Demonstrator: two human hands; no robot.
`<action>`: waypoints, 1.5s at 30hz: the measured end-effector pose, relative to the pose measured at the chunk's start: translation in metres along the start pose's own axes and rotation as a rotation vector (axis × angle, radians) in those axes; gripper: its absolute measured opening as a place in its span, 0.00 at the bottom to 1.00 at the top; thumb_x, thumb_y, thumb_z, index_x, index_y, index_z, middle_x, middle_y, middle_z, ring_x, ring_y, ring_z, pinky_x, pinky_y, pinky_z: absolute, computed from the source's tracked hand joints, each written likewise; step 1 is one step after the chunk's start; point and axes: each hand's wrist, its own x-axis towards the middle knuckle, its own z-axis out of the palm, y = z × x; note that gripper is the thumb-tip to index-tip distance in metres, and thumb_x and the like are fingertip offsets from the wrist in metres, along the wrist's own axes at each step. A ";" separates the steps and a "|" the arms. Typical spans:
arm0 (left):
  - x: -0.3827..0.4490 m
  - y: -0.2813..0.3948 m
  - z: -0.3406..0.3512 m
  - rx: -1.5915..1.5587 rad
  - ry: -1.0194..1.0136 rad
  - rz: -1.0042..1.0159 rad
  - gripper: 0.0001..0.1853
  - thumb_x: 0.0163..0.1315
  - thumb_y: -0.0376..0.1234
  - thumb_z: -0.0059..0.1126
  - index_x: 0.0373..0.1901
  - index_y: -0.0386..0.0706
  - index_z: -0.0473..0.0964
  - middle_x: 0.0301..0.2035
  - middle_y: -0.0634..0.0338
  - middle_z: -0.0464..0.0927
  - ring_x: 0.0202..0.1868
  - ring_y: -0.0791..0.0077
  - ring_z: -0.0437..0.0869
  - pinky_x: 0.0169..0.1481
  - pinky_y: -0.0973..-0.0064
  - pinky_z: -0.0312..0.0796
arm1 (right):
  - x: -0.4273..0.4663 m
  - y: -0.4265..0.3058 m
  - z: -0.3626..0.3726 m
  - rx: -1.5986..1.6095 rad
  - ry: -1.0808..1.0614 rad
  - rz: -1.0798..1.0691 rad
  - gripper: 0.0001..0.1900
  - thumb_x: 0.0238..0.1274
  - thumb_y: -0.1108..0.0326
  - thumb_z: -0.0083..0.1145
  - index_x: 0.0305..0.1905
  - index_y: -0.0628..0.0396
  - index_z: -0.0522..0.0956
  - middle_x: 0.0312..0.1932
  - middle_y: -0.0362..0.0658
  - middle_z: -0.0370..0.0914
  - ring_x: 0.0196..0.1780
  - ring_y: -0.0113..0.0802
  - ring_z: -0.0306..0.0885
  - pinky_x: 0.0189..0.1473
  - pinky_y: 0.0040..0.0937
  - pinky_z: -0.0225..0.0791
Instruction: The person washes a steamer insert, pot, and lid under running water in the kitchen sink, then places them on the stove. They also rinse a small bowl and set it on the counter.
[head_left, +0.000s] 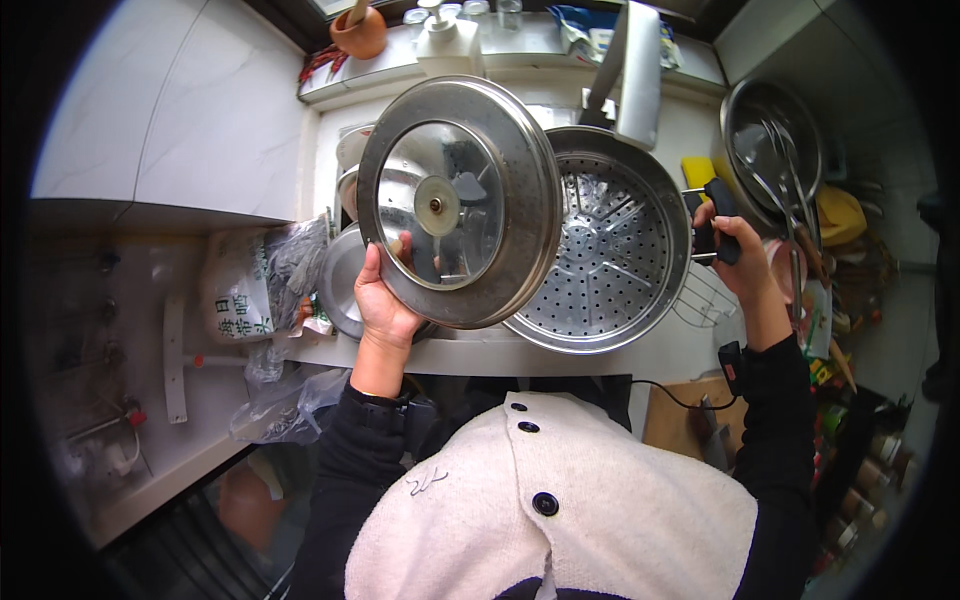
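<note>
My left hand (386, 300) grips the rim of a metal pot lid with a round glass window (517, 202), thumb on the rim and fingers showing through the glass. The lid is tilted, its underside towards me, and overlaps the left part of a steamer pot. My right hand (731, 240) is closed on the black side handle (721, 217) of that metal steamer pot, whose perforated bottom (611, 255) is in view with nothing lying on it. The pot's far left side is hidden behind the lid.
A faucet (641, 82) rises behind the pot. At the right stand a metal bowl (731, 142) with utensils, a yellow sponge (696, 171) and a wire rack (705, 298). A pan (343, 274) and plastic bags (240, 289) lie at the left. A soap dispenser (448, 49) is on the ledge.
</note>
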 end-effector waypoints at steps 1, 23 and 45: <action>0.001 -0.004 0.000 0.002 0.005 -0.020 0.20 0.64 0.45 0.51 0.42 0.38 0.79 0.46 0.55 0.81 0.54 0.54 0.76 0.62 0.44 0.64 | -0.010 0.001 0.000 -0.005 0.023 -0.019 0.16 0.56 0.57 0.51 0.38 0.61 0.73 0.41 0.46 0.72 0.39 0.32 0.75 0.46 0.29 0.69; 0.033 -0.087 -0.018 0.082 0.071 -0.516 0.20 0.65 0.47 0.46 0.44 0.41 0.77 0.48 0.54 0.78 0.54 0.50 0.73 0.59 0.44 0.63 | -0.237 0.056 0.094 0.196 0.771 -0.157 0.08 0.47 0.67 0.56 0.21 0.59 0.74 0.41 0.49 0.75 0.35 0.31 0.72 0.44 0.31 0.70; 0.043 -0.122 -0.030 0.057 0.062 -0.571 0.28 0.66 0.48 0.43 0.50 0.30 0.71 0.54 0.44 0.71 0.59 0.44 0.68 0.66 0.44 0.56 | -0.240 0.055 0.079 0.224 0.861 -0.134 0.07 0.47 0.68 0.58 0.27 0.60 0.75 0.34 0.46 0.75 0.35 0.31 0.71 0.43 0.30 0.68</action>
